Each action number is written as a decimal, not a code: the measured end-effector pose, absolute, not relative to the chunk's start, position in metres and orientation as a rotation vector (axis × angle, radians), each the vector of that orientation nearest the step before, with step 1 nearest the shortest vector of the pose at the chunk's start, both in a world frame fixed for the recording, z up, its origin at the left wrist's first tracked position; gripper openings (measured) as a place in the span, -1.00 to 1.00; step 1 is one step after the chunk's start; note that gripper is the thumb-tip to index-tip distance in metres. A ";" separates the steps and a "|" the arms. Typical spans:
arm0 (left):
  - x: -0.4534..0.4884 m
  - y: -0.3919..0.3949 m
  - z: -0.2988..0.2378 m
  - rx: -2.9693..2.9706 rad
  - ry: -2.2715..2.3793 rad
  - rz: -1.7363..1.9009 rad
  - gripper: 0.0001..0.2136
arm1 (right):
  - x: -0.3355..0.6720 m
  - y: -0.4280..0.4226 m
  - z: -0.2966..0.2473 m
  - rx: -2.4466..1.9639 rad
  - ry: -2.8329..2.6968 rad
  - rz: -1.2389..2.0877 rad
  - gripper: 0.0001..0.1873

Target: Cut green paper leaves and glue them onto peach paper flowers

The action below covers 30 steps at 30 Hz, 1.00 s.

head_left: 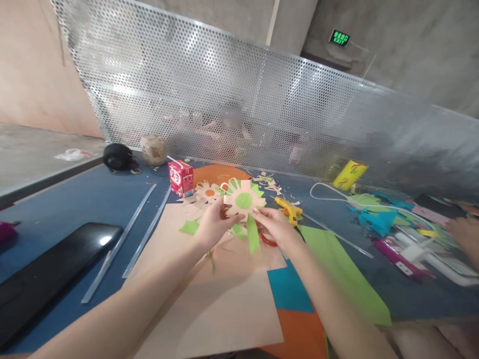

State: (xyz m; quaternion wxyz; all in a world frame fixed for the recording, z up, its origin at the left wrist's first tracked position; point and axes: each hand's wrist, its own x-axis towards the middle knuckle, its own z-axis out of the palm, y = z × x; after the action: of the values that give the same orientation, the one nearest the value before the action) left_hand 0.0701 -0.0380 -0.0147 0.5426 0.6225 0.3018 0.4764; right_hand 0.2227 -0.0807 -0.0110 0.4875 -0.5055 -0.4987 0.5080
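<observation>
Between my two hands is a paper flower (244,200), with peach petals, a round green centre and green pieces behind the petals. My left hand (217,224) pinches its lower left side. On its lower right side, my right hand (275,227) grips it near a green paper strip (253,237) that hangs below. Beneath my hands lies a large peach paper sheet (217,304). Behind my left hand rests another paper flower (208,191) with an orange centre. A yellow glue gun (290,210) lies just beyond my right hand, and a red scissors handle (268,241) shows beside it.
A red drink carton (181,178) stands behind. To the left are glue sticks (119,244) and a black phone-like slab (56,279). Green paper (344,274) and a purple power strip (402,258) lie right. Another person's hand (464,237) is at the right edge. A perforated metal screen (224,89) borders the back.
</observation>
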 end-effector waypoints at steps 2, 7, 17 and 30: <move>0.070 -0.036 -0.016 1.477 0.699 1.108 -0.70 | 0.224 -0.078 -0.016 -1.260 -1.226 1.182 -0.68; 0.071 -0.035 -0.015 1.457 0.671 1.076 -0.70 | 0.227 -0.076 -0.020 -1.291 -1.287 1.086 -0.69; 0.067 -0.031 -0.018 1.398 0.676 1.187 -0.74 | 0.228 -0.071 -0.025 -1.232 -1.263 1.232 -0.70; 0.063 -0.025 -0.012 1.092 0.756 1.265 -0.66 | 0.221 -0.078 -0.014 -1.336 -1.363 1.146 -0.74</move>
State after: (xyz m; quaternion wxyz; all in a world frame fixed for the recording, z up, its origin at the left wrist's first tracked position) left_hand 0.0632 -0.0255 -0.0124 0.6083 0.4726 0.3273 0.5473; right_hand 0.2215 -0.0783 -0.0139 0.4420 -0.5383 -0.5493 0.4617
